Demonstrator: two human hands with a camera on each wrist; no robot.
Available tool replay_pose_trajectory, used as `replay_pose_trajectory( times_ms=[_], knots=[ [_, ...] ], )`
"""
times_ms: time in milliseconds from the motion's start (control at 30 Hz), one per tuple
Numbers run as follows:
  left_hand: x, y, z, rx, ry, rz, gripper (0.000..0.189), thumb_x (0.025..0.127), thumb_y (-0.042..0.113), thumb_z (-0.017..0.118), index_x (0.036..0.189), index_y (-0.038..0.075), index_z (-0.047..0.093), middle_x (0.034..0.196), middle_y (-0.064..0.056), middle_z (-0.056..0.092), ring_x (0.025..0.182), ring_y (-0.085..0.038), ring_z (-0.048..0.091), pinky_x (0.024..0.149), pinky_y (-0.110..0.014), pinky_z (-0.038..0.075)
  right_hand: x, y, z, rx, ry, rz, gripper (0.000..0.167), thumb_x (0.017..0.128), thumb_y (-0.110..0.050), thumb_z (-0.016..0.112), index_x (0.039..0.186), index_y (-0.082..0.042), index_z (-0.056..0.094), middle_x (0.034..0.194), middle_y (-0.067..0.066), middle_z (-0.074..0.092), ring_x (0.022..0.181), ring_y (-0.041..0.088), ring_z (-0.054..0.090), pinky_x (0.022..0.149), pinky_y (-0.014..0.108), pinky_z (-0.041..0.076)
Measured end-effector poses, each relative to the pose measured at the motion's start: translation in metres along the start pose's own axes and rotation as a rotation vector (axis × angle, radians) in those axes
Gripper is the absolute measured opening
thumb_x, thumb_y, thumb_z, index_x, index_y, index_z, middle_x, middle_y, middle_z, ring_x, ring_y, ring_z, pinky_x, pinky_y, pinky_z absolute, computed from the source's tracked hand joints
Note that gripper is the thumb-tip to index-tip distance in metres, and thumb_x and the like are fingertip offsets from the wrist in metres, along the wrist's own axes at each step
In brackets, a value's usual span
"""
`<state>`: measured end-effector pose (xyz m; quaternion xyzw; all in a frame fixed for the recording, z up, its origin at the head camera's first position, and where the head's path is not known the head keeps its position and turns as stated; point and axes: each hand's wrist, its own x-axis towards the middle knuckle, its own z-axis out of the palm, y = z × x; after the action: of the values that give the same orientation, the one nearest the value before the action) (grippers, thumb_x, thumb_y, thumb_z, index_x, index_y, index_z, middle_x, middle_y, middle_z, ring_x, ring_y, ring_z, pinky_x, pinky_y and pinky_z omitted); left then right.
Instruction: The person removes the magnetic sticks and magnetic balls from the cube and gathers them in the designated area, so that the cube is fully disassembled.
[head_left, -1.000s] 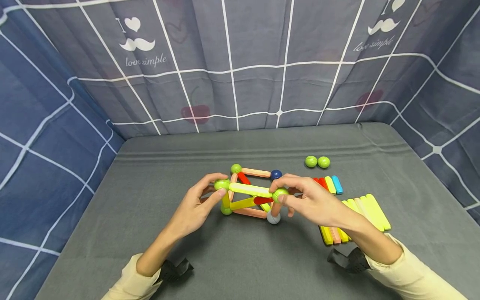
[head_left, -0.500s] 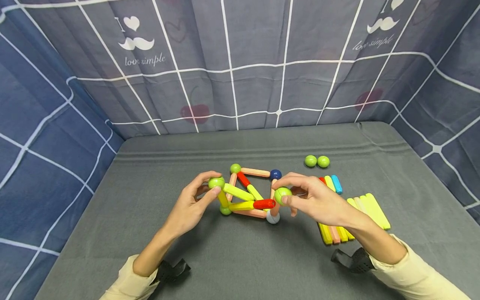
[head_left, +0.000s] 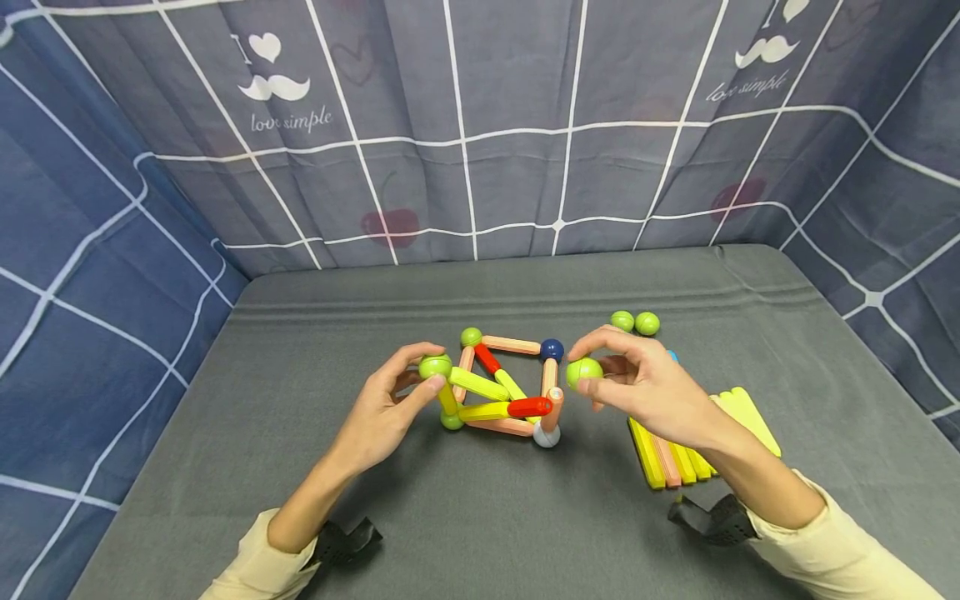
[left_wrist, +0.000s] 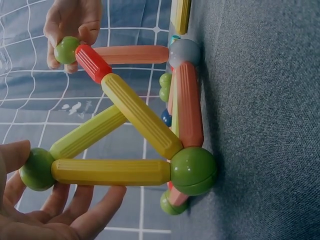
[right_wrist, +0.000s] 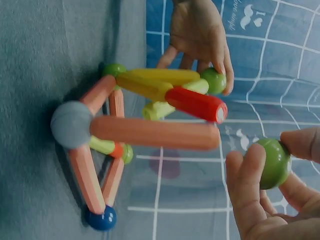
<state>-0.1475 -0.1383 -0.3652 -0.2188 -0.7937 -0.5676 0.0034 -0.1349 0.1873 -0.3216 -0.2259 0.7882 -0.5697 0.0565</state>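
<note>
My left hand (head_left: 386,408) pinches a green ball (head_left: 435,367) at the top of an upright yellow rod (left_wrist: 112,172). A yellow-green rod (head_left: 480,383) slopes down from that ball, its far end joined to no ball. My right hand (head_left: 648,387) holds another green ball (head_left: 584,375), apart from the frame of magnetic rods and to its right. Close by, an upright orange rod (right_wrist: 155,132) stands on a grey ball (head_left: 547,434), its upper end bare. A red rod (head_left: 529,407) continues a slanting yellow rod (left_wrist: 142,116); its bare tip shows in the right wrist view.
A dark blue ball (head_left: 552,350) and a green ball (head_left: 471,337) form the frame's back corners. Two loose green balls (head_left: 635,322) lie at the back right. Rows of loose yellow rods (head_left: 750,422) lie under and beside my right forearm.
The yellow-green rod between the two held balls came off the right one and swung down. My right hand moved right with its ball, off the orange rod's top. My left hand shifted slightly left.
</note>
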Motion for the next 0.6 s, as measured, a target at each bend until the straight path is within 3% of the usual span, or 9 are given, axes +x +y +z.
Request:
replay_pose_trajectory(
  times_ms=[100,167,267,367,467,600],
  knots=[
    [0.0,0.0,0.0,0.001,-0.001,0.003,0.034,0.099,0.011,0.062,0.132,0.012,0.055,0.128,-0.008,0.056,0.11,-0.024,0.061,0.089,-0.048,0.051,-0.001,0.001,-0.012,-0.047,0.086,0.062,0.026,0.093,-0.008,0.068,0.118,-0.007,0.061,0.086,0.012,0.062,0.068,0.025,0.063,0.059,0.03,0.049],
    [0.001,0.0,0.001,0.0,-0.001,0.004,0.034,0.099,0.01,0.062,0.132,0.012,0.055,0.127,-0.008,0.056,0.111,-0.025,0.061,0.09,-0.049,0.051,0.0,0.007,-0.025,-0.082,0.139,0.107,0.03,0.094,-0.011,0.068,0.122,-0.004,0.058,0.094,0.012,0.064,0.073,0.022,0.065,0.061,0.028,0.05],
    [0.001,0.0,0.001,-0.005,-0.001,-0.001,0.034,0.098,0.011,0.062,0.131,0.012,0.055,0.127,-0.008,0.056,0.112,-0.026,0.061,0.091,-0.05,0.05,0.005,0.022,-0.051,-0.136,0.221,0.192,0.037,0.095,-0.018,0.069,0.125,-0.001,0.056,0.105,0.005,0.063,0.076,0.018,0.067,0.067,0.026,0.052],
    [0.001,0.001,0.001,-0.005,0.003,-0.01,0.034,0.098,0.012,0.063,0.131,0.012,0.055,0.128,-0.008,0.056,0.115,-0.027,0.06,0.092,-0.05,0.05,0.009,0.043,-0.079,-0.236,0.282,0.268,0.043,0.096,-0.029,0.068,0.125,0.001,0.056,0.103,0.001,0.064,0.074,0.013,0.064,0.066,0.026,0.051],
    [0.002,0.001,0.001,0.002,0.008,-0.014,0.033,0.099,0.012,0.062,0.131,0.012,0.055,0.129,-0.009,0.056,0.116,-0.029,0.059,0.093,-0.051,0.05,0.015,0.066,-0.104,-0.317,0.288,0.334,0.048,0.097,-0.032,0.065,0.128,0.003,0.055,0.107,0.008,0.063,0.075,0.012,0.059,0.063,0.027,0.052],
    [0.001,0.001,0.0,0.008,0.013,-0.014,0.033,0.099,0.013,0.062,0.131,0.013,0.055,0.128,-0.011,0.057,0.113,-0.032,0.061,0.091,-0.052,0.05,0.025,0.092,-0.124,-0.326,0.225,0.413,0.049,0.098,-0.023,0.063,0.131,0.011,0.049,0.117,0.024,0.055,0.081,0.018,0.061,0.068,0.03,0.055]
  ],
)
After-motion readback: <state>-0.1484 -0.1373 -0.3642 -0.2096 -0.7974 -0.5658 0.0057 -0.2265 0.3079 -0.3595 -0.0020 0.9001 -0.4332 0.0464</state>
